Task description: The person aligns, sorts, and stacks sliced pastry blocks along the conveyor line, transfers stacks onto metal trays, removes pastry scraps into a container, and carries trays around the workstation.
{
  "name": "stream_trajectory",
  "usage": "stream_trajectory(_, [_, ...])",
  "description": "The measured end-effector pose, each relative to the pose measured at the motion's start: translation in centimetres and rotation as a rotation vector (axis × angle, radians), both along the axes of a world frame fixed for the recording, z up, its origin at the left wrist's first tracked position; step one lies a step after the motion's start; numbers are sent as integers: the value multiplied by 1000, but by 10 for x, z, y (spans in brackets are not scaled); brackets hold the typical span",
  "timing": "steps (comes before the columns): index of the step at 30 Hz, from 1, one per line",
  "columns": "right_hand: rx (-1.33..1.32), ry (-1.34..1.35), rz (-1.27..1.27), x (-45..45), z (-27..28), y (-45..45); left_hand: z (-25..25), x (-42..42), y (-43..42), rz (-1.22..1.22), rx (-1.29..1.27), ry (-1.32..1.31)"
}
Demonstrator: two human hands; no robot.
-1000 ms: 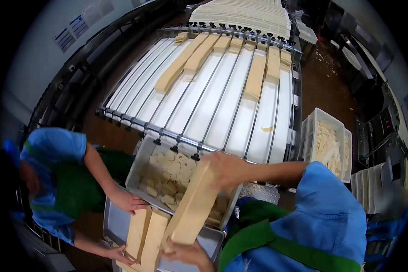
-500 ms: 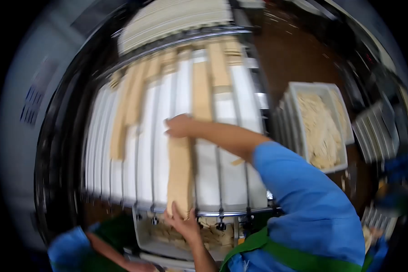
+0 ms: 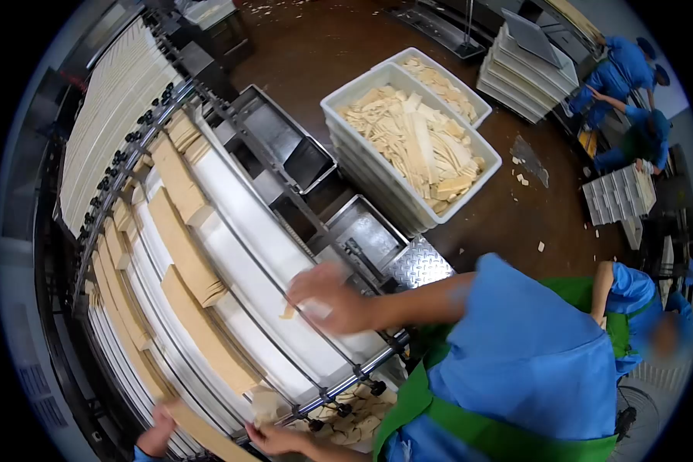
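My right hand (image 3: 331, 302), smeared by motion, is over the white slatted table (image 3: 258, 262), beside a small yellowish scrap (image 3: 288, 311). A pale patch shows at its fingers; whether it is held is unclear. Near the table's front edge, my left hand (image 3: 276, 439) has its thumb and a finger apart, close to small pale pieces (image 3: 266, 405). A long beige block (image 3: 208, 331) lies in a lane just beyond them. More stacked beige strips (image 3: 179, 181) lie farther up the lanes between thin metal rods.
A co-worker's hand (image 3: 158, 431) is at a long strip (image 3: 208, 437) at bottom left. White crates of scraps (image 3: 412, 146) stand right of the table, near metal trays (image 3: 366, 235). A bin of pieces (image 3: 354, 412) sits below the front rail. Other people (image 3: 627, 69) are at right.
The view has swung right. The long block that my two hands held now lies in a lane, let go. My right hand has moved right across the table, towards the scrap.
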State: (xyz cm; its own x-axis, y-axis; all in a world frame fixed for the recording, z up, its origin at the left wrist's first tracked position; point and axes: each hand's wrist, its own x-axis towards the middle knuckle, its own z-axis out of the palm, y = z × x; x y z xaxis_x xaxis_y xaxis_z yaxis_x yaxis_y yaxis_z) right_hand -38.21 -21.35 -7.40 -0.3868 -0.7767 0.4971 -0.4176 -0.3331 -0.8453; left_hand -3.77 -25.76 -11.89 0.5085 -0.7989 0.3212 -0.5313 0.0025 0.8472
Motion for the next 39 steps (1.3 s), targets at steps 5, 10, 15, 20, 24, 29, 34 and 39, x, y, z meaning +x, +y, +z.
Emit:
stream_trajectory(5, [755,56,-977,-133,-135,134,7,233,-103,-984,399,-717])
stream_trajectory(10, [1372,-617,-1037,-239,-253,252,36,-13,34,-638,221,-618])
stream_trajectory(15, [1390,-621,-1047,-292,-313,247,30,-201,138,-850,205,-600])
stream_trajectory(20, [1463,-676,-1062,-333,-383,236,23,-232,133,-861,249,-849])
stream_trajectory(24, [1722,457,-448,-325,-433,277,18,-224,136,-921,400,-827])
stream_trajectory(29, [1466,-152,-1092,-370,-481,301,19,-232,127,-955,415,-942])
stream_trajectory(34, [1304,-501,-1232,-425,-368,280,14,-231,128,-926,483,-878])
stream_trajectory(39, [1584,-485,-1436,-491,-331,283,17,-233,126,-924,521,-894])
